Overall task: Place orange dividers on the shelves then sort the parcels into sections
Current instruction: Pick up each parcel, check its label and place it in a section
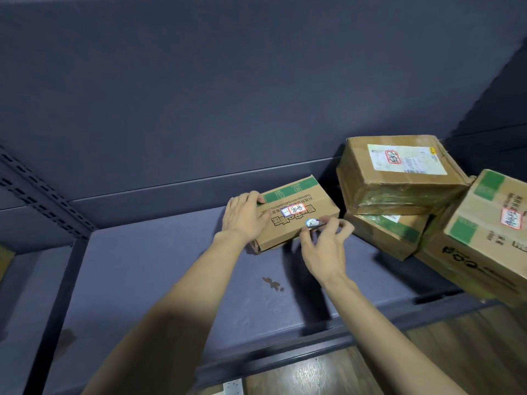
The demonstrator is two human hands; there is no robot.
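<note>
Dark blue-grey steel shelving fills your view, with a plain back panel (pixel 199 95) above and the flat shelf (pixel 159 269) spreading under both of your forearms. Your left hand (pixel 244 216) lies palm-down over the far left corner of a small cardboard parcel (pixel 296 215), fingers curled over its edge and gripping it. The parcel sits on the shelf, printed with a green band and dark lettering, and carries a red-and-white sticker just beyond your right thumb. Your right hand (pixel 323 246) is at the parcel's near right edge, with thumb and fingertips pinched around a small pale object (pixel 312 222) pressed against the cardboard; you cannot tell what that object is.

To the right of your right hand, three more parcels crowd together: a taped box with a white shipping label (pixel 399 175) rests on top of a flatter green-striped box (pixel 387 235), and a larger carton (pixel 484 238) leans at the far right, touching them. A dark scuff mark (pixel 272 283) stains the shelf between your wrists. Below the shelf lip, wooden flooring (pixel 370 366) shows.
</note>
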